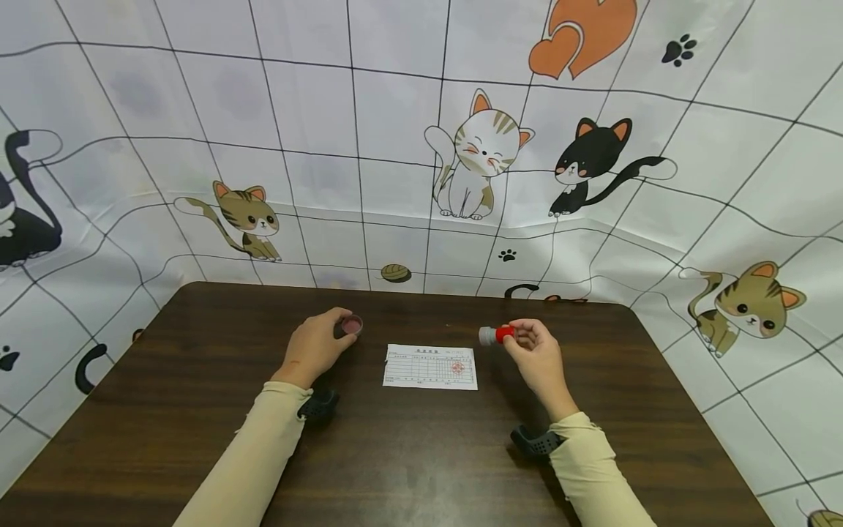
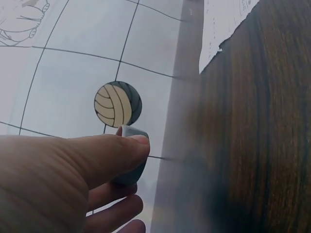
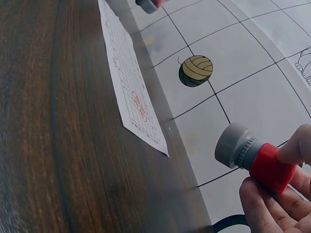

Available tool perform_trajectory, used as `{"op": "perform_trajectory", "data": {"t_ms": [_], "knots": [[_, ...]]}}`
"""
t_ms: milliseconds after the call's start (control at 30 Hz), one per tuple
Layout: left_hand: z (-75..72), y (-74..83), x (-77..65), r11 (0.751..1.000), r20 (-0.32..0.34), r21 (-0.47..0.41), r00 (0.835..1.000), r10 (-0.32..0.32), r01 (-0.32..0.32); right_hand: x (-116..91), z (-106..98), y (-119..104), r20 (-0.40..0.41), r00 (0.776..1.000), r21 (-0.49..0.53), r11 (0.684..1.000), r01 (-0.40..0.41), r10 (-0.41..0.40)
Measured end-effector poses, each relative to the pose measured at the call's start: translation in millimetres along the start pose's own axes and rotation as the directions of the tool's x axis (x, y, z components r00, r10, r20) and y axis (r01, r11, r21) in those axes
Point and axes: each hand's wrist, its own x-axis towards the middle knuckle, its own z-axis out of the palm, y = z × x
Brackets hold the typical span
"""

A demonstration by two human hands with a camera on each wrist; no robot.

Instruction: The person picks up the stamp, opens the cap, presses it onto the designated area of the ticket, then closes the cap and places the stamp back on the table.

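Observation:
My right hand (image 1: 538,356) pinches a stamp (image 3: 273,167) by its red handle between thumb and fingers. The stamp is tilted on its side above the table, its grey round end pointing left. On the other side, my left hand (image 1: 314,346) holds a small round cap (image 1: 352,325), dark outside and reddish inside. In the left wrist view the cap (image 2: 132,175) looks grey, with the thumb over its edge. Between the hands a printed paper form (image 1: 421,367) lies flat, with a red stamp mark (image 1: 458,367) on its right part. Neither hand touches the paper.
The dark wooden table (image 1: 408,454) ends at a white sheet (image 1: 316,110) with grid lines and cartoon cats, which hangs behind it and along both sides. Dark bands (image 1: 319,404) sit on both wrists.

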Motion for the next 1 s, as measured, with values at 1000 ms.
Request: {"op": "perform_trajectory", "data": {"t_ms": [1000], "knots": [[2.6, 21.6, -1.2, 0.991, -0.048, -0.002, 0.99, 0.136, -0.137, -3.7, 7.0, -1.2, 0.013, 1.0, 0.046, 0.999, 0.026, -0.026]]}}
